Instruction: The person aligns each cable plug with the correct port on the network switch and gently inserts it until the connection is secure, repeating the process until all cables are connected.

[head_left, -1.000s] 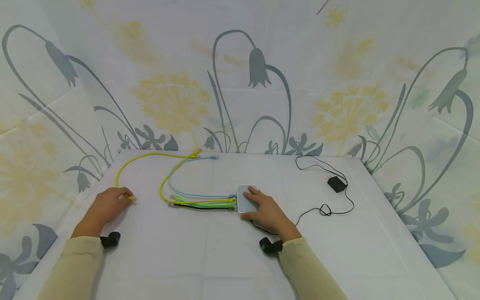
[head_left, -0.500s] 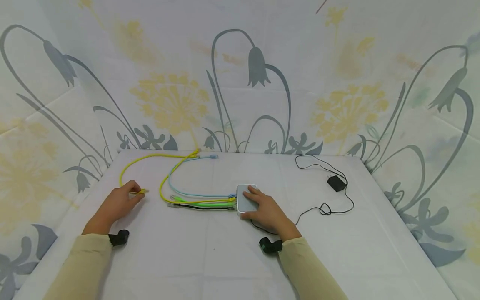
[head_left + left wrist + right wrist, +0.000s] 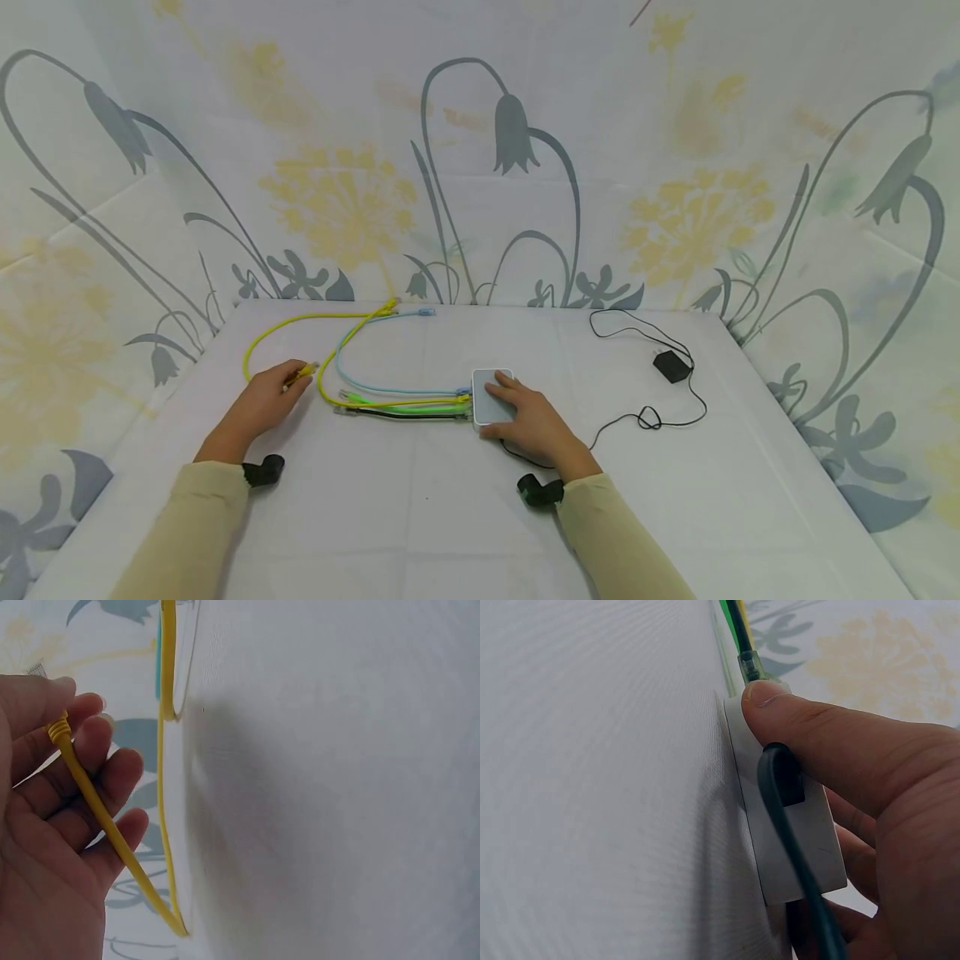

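My left hand [image 3: 264,402] pinches the plug end of a yellow network cable [image 3: 112,831] between thumb and fingers, a little above the table and left of the other cables. The clear plug tip sticks out past the fingertips. A small white network switch [image 3: 489,407] with a grey top lies flat at the middle. My right hand [image 3: 538,423] holds it, thumb along the near side and fingers over the top. Light blue [image 3: 382,389], yellow, green and black [image 3: 405,416] cables run into its left side. A dark power cord [image 3: 791,851] enters the side beside the thumb.
A black power adapter [image 3: 671,366] lies at the right, its thin cord [image 3: 703,410] looped around it and leading to the switch. Free cable ends [image 3: 388,308] lie near the back edge. A flower-printed cloth [image 3: 337,125] stands behind the white table [image 3: 375,517].
My left hand has moved right and slightly away from me, carrying the yellow cable's plug toward the other cables. The right hand and the switch stay in place.
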Action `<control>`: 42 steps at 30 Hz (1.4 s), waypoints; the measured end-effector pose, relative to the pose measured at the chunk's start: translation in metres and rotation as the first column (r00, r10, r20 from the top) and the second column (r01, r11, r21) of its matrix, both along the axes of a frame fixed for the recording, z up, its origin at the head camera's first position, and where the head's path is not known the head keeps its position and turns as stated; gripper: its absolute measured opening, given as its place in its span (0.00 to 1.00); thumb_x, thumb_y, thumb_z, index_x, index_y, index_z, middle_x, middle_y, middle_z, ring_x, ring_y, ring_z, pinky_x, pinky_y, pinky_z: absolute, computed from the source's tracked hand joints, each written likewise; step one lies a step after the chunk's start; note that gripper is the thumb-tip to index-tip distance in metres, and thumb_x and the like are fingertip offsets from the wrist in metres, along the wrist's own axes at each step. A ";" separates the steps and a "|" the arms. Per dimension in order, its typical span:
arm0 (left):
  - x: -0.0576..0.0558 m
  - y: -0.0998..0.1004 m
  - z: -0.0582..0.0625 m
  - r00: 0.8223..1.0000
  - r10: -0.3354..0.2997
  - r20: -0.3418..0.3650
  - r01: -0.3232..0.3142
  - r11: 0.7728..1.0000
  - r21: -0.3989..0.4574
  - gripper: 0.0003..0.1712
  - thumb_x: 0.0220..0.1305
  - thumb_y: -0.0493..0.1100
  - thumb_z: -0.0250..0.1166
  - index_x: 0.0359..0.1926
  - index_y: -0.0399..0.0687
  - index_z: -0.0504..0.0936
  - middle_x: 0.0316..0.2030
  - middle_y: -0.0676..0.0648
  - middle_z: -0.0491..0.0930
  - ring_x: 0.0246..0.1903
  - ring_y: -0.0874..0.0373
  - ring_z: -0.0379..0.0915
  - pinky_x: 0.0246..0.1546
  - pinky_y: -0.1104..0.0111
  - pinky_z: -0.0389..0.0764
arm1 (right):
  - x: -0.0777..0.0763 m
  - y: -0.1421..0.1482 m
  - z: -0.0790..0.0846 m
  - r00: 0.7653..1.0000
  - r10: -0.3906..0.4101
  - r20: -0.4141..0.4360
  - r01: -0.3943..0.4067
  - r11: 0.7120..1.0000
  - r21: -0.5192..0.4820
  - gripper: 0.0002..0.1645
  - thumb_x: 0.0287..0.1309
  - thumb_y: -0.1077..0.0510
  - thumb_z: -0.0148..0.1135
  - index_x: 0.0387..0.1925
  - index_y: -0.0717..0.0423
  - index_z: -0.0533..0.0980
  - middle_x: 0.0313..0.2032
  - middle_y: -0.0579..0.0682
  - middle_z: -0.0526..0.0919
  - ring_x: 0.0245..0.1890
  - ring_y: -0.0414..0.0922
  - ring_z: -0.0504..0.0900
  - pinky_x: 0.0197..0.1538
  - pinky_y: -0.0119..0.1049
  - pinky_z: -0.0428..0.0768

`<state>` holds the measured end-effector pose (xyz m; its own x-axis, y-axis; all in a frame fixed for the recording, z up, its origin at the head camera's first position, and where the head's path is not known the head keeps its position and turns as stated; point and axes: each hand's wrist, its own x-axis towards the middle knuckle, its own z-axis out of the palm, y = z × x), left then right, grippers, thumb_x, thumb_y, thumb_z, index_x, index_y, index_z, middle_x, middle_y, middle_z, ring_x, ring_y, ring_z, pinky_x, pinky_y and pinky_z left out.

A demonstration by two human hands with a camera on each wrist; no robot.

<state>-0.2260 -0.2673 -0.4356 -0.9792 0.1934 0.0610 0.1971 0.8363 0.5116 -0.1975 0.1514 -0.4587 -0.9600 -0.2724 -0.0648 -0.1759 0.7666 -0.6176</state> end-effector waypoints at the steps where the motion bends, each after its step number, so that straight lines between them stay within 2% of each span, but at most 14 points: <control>1: 0.000 0.001 0.000 1.000 -0.004 0.003 0.004 1.000 0.011 0.23 0.75 0.49 0.50 0.60 0.38 0.72 0.53 0.33 0.77 0.51 0.39 0.73 0.51 0.46 0.74 | 0.000 0.000 0.000 1.000 0.000 -0.001 0.000 1.000 0.001 0.46 0.48 0.38 0.72 0.69 0.36 0.66 0.74 0.36 0.55 0.75 0.52 0.54 0.71 0.53 0.63; 4: 0.000 0.004 0.002 1.000 -0.010 0.024 0.009 0.998 0.055 0.28 0.77 0.52 0.45 0.62 0.34 0.71 0.57 0.32 0.74 0.56 0.37 0.70 0.55 0.45 0.71 | -0.001 0.000 0.000 1.000 0.000 -0.001 0.000 1.000 0.005 0.47 0.48 0.37 0.72 0.69 0.36 0.66 0.74 0.35 0.55 0.75 0.52 0.54 0.71 0.53 0.64; 8: 0.001 0.009 0.007 0.996 0.017 0.083 -0.025 0.995 0.100 0.32 0.78 0.55 0.38 0.63 0.33 0.70 0.54 0.32 0.74 0.54 0.39 0.70 0.55 0.46 0.71 | -0.001 0.000 -0.001 1.000 0.006 -0.006 -0.006 1.000 0.004 0.47 0.48 0.38 0.72 0.69 0.37 0.66 0.74 0.36 0.55 0.75 0.51 0.54 0.71 0.52 0.63; 10: 0.000 0.011 0.008 0.994 0.026 0.105 -0.037 0.994 0.106 0.32 0.78 0.54 0.37 0.61 0.33 0.72 0.51 0.34 0.75 0.51 0.41 0.71 0.52 0.48 0.73 | -0.002 0.000 -0.001 1.000 0.007 -0.007 -0.007 1.000 0.003 0.47 0.48 0.38 0.72 0.69 0.37 0.66 0.74 0.36 0.55 0.75 0.51 0.54 0.71 0.52 0.64; 13: -0.002 0.012 0.009 0.993 0.019 0.120 -0.031 0.995 0.093 0.31 0.78 0.53 0.37 0.58 0.32 0.73 0.51 0.35 0.76 0.52 0.41 0.72 0.53 0.48 0.73 | -0.002 0.000 -0.001 1.000 0.004 -0.007 -0.004 1.000 0.005 0.46 0.48 0.38 0.72 0.69 0.37 0.66 0.74 0.36 0.55 0.75 0.51 0.54 0.70 0.52 0.64; 22: -0.010 0.016 0.007 0.993 -0.058 0.101 0.050 0.995 0.084 0.26 0.77 0.49 0.44 0.60 0.33 0.73 0.61 0.31 0.70 0.63 0.35 0.63 0.62 0.44 0.66 | -0.001 0.001 0.000 1.000 0.007 -0.009 -0.006 1.000 0.005 0.47 0.48 0.38 0.72 0.69 0.37 0.66 0.74 0.36 0.55 0.75 0.51 0.54 0.71 0.52 0.63; 26: -0.011 0.021 0.008 0.991 -0.082 0.107 0.075 0.995 0.069 0.23 0.76 0.45 0.46 0.60 0.32 0.73 0.60 0.30 0.71 0.63 0.35 0.63 0.61 0.43 0.67 | -0.001 0.001 0.000 1.000 0.002 -0.006 -0.002 1.000 0.004 0.47 0.48 0.38 0.72 0.69 0.37 0.66 0.74 0.35 0.54 0.75 0.51 0.53 0.71 0.52 0.63; 32: -0.015 0.028 0.008 0.989 -0.084 0.122 0.079 0.996 0.041 0.23 0.75 0.43 0.46 0.61 0.32 0.71 0.61 0.31 0.70 0.65 0.34 0.61 0.63 0.43 0.66 | -0.001 0.001 -0.001 1.000 0.001 -0.005 -0.001 1.000 -0.001 0.47 0.48 0.38 0.72 0.69 0.37 0.66 0.74 0.36 0.54 0.75 0.51 0.53 0.71 0.52 0.64; 42: -0.023 0.037 0.005 0.991 -0.126 0.055 0.125 0.992 0.021 0.18 0.73 0.39 0.51 0.56 0.33 0.76 0.56 0.32 0.75 0.58 0.38 0.69 0.58 0.46 0.71 | -0.001 0.000 0.000 1.000 0.004 -0.002 -0.004 1.000 -0.004 0.46 0.48 0.38 0.72 0.69 0.37 0.66 0.74 0.35 0.55 0.75 0.52 0.54 0.70 0.52 0.64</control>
